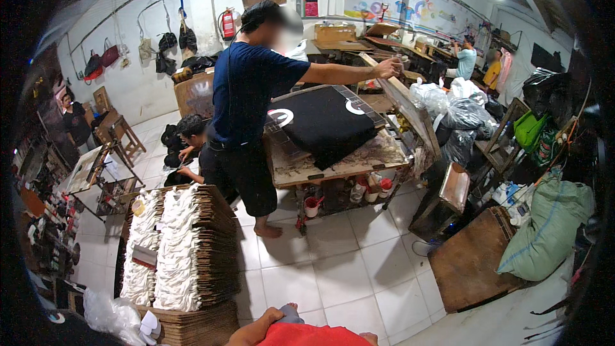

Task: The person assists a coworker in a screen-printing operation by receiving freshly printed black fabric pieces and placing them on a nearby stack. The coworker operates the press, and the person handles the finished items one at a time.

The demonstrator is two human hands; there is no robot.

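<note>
My left hand (273, 315) is at the bottom centre, fingers curled against grey cloth (291, 314) beside my red top (307, 336); anything inside them is hidden. A sliver of what looks like my right hand (368, 337) shows at the lower edge, fingers unclear. Ahead, a person in navy (237, 96) stands with an arm out, hand (387, 68) at a raised wooden frame (416, 128). Black fabric with white ring prints (327, 128) lies on that worktable (301, 173). To my front left are stacked boards (211, 250) with white crumpled material (176, 243).
A crouching person (189, 129), a standing person (73, 118) and two people (465, 57) farther back share the room. Paint buckets (312, 205) sit under the table. At right are plastic bags (461, 115), a green sack (544, 224) and a leaning brown board (467, 256); tiled floor (339, 256) lies ahead.
</note>
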